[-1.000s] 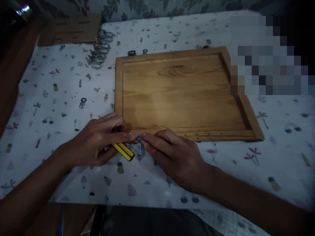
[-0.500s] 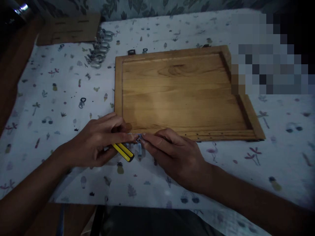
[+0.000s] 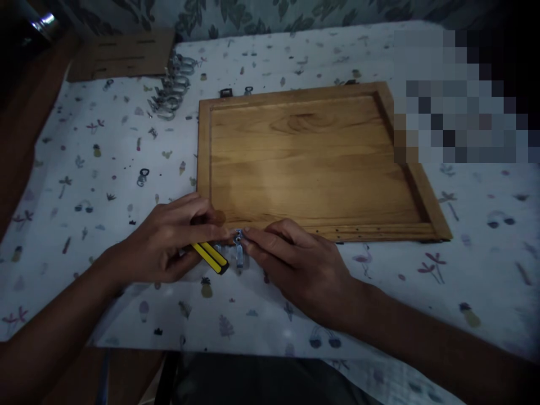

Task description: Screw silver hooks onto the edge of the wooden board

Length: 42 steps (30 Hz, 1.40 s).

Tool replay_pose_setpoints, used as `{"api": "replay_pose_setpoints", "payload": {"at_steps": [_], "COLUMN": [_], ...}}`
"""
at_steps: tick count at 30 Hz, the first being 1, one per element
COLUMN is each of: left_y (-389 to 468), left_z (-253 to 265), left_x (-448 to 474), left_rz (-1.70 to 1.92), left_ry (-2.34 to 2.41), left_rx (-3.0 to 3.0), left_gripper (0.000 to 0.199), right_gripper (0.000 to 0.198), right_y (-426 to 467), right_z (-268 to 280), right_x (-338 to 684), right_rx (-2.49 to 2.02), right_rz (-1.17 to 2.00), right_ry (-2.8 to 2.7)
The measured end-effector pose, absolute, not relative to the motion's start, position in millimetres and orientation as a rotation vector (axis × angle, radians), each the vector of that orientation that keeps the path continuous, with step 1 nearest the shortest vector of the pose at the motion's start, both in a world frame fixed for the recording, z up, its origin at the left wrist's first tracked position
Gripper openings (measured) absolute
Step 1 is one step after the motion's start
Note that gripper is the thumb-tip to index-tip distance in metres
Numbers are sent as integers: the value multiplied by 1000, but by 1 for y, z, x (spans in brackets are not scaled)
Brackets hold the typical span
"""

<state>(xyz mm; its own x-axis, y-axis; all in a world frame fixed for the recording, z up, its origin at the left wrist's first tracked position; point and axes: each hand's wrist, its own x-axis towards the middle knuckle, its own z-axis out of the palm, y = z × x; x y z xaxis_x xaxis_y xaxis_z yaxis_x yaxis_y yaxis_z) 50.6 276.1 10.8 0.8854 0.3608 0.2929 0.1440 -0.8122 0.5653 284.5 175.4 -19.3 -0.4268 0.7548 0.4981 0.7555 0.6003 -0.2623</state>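
Note:
A framed wooden panel (image 3: 291,163) lies flat on the patterned tablecloth. At its near edge, toward the left, a small shiny metal clasp (image 3: 239,253) hangs over the rim. My right hand (image 3: 307,267) has its thumb and fingertips closed on the clasp's upper part, which they partly cover. From the left, my left hand (image 3: 164,239) presses an index fingertip to the same spot. Its other fingers are curled round a yellow-and-black tool handle (image 3: 212,259), whose working end is hidden. Another bit of metal shows just above the handle.
Several similar metal clasps (image 3: 171,93) lie in a row at the back left, beside a slotted brown board (image 3: 122,56). Small dark fittings (image 3: 226,92) stick out from the panel's far edge. The back right is pixelated. A patterned cloth (image 3: 270,17) borders the back.
Both hands stay at the clasp with nearly the same grip. The view has shifted slightly, and the tool handle sits a touch higher.

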Motion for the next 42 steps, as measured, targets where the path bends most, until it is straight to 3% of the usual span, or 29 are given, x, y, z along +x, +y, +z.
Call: {"api": "replay_pose_setpoints", "payload": {"at_steps": [6, 12, 15, 22, 35, 39, 42], "left_y": [276, 279, 288, 294, 287, 276, 259], "left_z": [18, 15, 12, 7, 8, 13, 17], "left_x": [40, 30, 26, 27, 25, 26, 32], "left_rz": [612, 1042, 1145, 875, 735, 725, 764], "left_ry": [539, 984, 1128, 1227, 1233, 1350, 1121], "left_rx": [2350, 1964, 1568, 1136, 1562, 2108, 2620], "left_gripper": [36, 17, 27, 45, 36, 20, 15], "right_gripper": [23, 25, 31, 26, 28, 26, 25], "right_y": [176, 179, 181, 182, 182, 181, 181], "right_z": [-23, -19, -17, -20, -20, -23, -24], "right_x": [287, 289, 289, 289, 290, 290, 289], "right_rx": [-1138, -1053, -994, -968, -958, -969, -969], "right_rz": [-122, -133, -125, -137, -155, -152, -150], "right_ry": [-2374, -2358, -2350, -2339, -2365, -2357, -2350]}}
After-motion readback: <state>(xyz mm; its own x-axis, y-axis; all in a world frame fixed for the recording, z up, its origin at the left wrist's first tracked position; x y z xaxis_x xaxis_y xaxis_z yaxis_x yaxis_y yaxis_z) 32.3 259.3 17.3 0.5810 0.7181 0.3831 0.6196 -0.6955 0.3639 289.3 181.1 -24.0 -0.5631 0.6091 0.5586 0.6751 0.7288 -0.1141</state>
